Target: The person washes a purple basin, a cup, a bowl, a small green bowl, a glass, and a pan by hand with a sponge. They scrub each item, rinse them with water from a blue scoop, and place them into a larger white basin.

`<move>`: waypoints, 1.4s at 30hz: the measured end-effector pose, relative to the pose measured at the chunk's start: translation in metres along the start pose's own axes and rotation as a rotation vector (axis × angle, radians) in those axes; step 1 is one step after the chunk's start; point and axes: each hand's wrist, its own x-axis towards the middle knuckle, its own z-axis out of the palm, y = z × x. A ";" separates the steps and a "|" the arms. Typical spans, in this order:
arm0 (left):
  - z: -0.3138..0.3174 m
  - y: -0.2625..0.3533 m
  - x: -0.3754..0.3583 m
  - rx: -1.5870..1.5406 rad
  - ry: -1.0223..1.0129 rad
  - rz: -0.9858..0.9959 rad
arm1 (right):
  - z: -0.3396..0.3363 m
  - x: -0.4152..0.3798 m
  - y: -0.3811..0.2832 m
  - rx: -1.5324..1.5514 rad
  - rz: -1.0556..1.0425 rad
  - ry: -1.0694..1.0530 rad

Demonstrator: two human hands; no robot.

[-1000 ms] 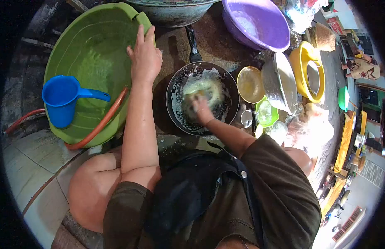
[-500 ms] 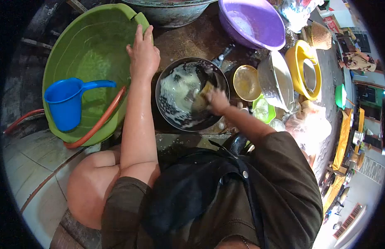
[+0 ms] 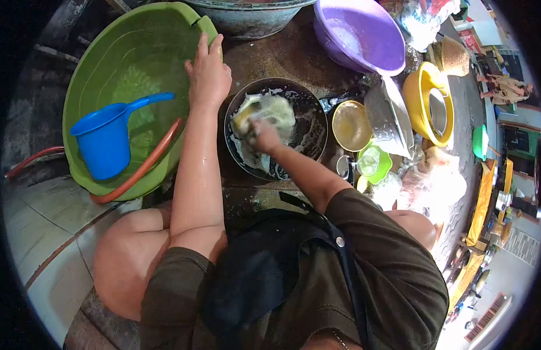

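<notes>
A dark frying pan (image 3: 310, 125), coated inside with white suds, sits on the wet floor in front of me. My right hand (image 3: 264, 135), smeared by motion, presses a yellowish sponge (image 3: 242, 121) against the pan's left inner side, amid foam. My left hand (image 3: 210, 79) lies on the right rim of a large green basin (image 3: 116, 49), its fingers stretched and apart near a split in the rim. Water shows in the basin. Inside it, a blue dipper (image 3: 101, 143) stands tilted, its handle pointing toward my left forearm.
An orange hose (image 3: 145, 169) crosses the basin's near edge. To the right are a round metal bowl (image 3: 351, 127), a light green bowl (image 3: 382, 163), a grey tub (image 3: 390, 116) and a yellow basin (image 3: 416, 96). Farther back stand a purple basin (image 3: 369, 35) and a large metal basin (image 3: 247, 22).
My right hand has swept the sponge from the pan's right side to its left, moving the suds. The left hand stays on the basin's rim. The view has shifted slightly.
</notes>
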 end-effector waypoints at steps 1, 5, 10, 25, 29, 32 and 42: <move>0.000 0.000 -0.001 0.003 0.000 -0.007 | 0.009 -0.012 -0.013 -0.004 -0.020 -0.040; 0.009 -0.008 0.002 0.004 0.062 0.044 | 0.013 -0.067 0.005 -0.073 -0.145 -0.209; 0.004 0.000 0.000 -0.039 0.022 0.026 | -0.056 -0.047 0.061 -0.152 0.537 0.086; 0.005 -0.001 -0.001 -0.025 0.028 0.037 | -0.027 -0.108 0.022 -0.435 0.307 -0.287; 0.006 -0.001 -0.001 -0.001 0.026 0.035 | 0.029 -0.094 -0.006 0.055 0.088 0.008; 0.005 -0.003 0.000 0.001 0.028 0.036 | 0.020 -0.034 -0.035 0.225 -0.199 0.132; 0.011 -0.002 0.002 0.028 0.075 0.057 | 0.005 0.035 0.032 -0.094 0.221 0.561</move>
